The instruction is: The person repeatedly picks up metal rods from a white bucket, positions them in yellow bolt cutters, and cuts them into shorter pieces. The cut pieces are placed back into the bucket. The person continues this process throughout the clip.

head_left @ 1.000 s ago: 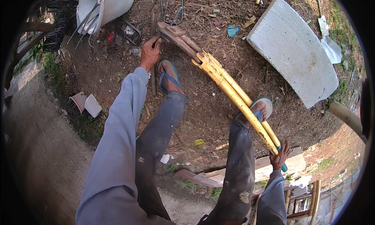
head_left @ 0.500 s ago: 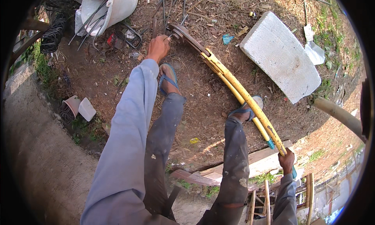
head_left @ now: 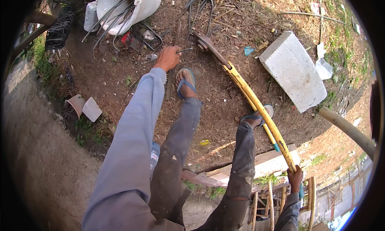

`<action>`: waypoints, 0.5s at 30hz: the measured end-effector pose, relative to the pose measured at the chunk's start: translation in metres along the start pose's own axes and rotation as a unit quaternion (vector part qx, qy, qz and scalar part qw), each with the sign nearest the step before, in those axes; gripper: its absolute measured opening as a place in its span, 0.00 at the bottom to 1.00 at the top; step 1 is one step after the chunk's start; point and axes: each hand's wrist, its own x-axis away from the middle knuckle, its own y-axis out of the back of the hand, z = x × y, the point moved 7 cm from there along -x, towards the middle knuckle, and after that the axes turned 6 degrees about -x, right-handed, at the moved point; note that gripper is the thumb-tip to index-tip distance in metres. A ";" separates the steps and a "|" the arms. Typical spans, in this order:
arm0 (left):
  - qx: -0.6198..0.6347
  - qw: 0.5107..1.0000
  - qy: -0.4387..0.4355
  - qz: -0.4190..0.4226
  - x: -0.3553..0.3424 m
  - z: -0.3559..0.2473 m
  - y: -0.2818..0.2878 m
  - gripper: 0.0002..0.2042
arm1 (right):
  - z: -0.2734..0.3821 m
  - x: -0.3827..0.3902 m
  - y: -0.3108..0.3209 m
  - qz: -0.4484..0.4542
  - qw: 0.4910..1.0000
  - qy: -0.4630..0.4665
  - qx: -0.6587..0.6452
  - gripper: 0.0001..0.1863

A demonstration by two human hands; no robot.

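My left hand [head_left: 168,58] is closed on a short thin metal rod [head_left: 185,50], below and left of the rusty head [head_left: 210,46] of a large long-handled cutter, with a gap between. The cutter's yellow tubular handles [head_left: 264,118] run diagonally down to the right, one ending in a teal grip [head_left: 276,146]. My right hand [head_left: 295,179] is wrapped round the end of the upper handle at lower right. My sandalled feet are on the dirt.
A white bucket [head_left: 142,8] with bent rods lies upper left, beside black wire bundles [head_left: 58,30]. A pale slab [head_left: 292,70] lies right, near a pole [head_left: 347,130]. A small broken container [head_left: 74,106], wooden boards [head_left: 216,175] and bamboo pieces [head_left: 271,203] are around me.
My left hand has moved right and down with the rod, away from the cutter's head. The cutter and my right hand have shifted right and down in view.
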 end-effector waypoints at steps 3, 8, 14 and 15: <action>0.029 1.000 -0.006 -0.002 0.010 0.007 -0.038 0.13 | -0.010 -0.042 -0.018 0.001 1.000 -0.004 -0.008 0.15; 0.004 0.999 0.027 0.040 0.011 0.010 -0.077 0.16 | 0.016 -0.105 -0.035 0.021 0.998 -0.052 0.010 0.23; 0.001 0.999 -0.030 -0.032 0.025 0.025 -0.065 0.13 | 0.028 -0.181 -0.043 0.002 0.996 -0.080 0.045 0.26; -0.001 0.997 -0.047 -0.059 0.031 0.022 -0.056 0.13 | 0.017 -0.197 -0.046 0.019 0.996 -0.067 0.054 0.27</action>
